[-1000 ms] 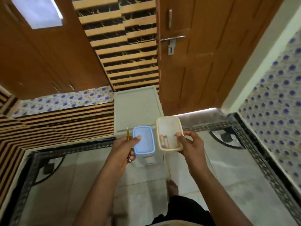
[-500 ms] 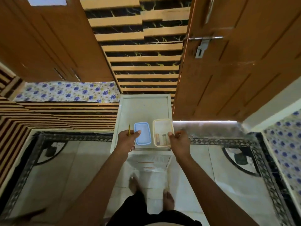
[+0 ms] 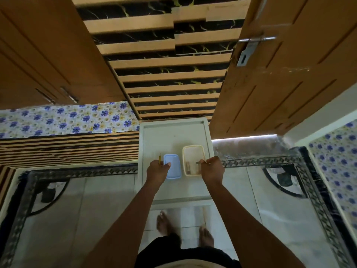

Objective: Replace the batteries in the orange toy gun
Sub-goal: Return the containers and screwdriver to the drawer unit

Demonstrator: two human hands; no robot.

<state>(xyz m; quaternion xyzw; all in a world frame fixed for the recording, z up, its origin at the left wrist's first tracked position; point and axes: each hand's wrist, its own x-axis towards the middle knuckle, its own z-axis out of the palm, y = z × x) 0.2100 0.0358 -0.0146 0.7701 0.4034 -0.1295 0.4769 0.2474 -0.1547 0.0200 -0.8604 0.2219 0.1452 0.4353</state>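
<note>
A cream plastic box [image 3: 193, 152] lies open on the white cabinet top [image 3: 173, 136], with batteries [image 3: 190, 166] lying inside it. My right hand [image 3: 211, 169] grips the box's near right edge. Left of it lies a blue lid [image 3: 172, 167]; my left hand [image 3: 156, 171] holds the lid's left side with the thumb on top. The same hand also holds a thin yellow screwdriver [image 3: 159, 159] that sticks up past the fingers. No orange toy gun is in view.
The white cabinet stands against a striped wall, with a wooden door [image 3: 289, 74] at the right and wooden cupboards [image 3: 48, 55] at the left. My bare feet [image 3: 164, 223] stand on the tiled floor just before the cabinet.
I have stepped up to the white cabinet. Both hands have lowered the cream box and the blue lid from mid-air down onto its top.
</note>
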